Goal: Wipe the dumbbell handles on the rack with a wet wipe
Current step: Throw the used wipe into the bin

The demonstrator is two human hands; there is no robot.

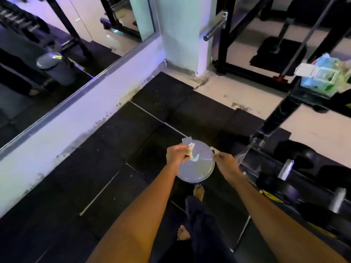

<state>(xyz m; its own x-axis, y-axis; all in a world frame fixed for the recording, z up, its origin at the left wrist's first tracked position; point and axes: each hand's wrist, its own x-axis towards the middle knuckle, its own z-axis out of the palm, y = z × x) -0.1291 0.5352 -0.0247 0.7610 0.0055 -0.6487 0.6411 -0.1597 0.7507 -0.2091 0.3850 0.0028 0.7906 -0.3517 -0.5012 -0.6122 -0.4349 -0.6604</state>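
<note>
My left hand is closed on a crumpled white wet wipe, held just above the round grey lid of a bin on the floor. My right hand reaches to the lid's right edge, its fingers pinched there; whether it grips the lid is unclear. The dumbbell rack runs along the right side, with black dumbbells and their metal handles on it. A pack of wet wipes with its flap up sits on top of the rack's far end.
A wall mirror runs along the left, above a white ledge, and reflects the bin. Black rubber floor tiles lie underfoot. A white pillar and black machine frames stand behind. My bare feet are beside the bin.
</note>
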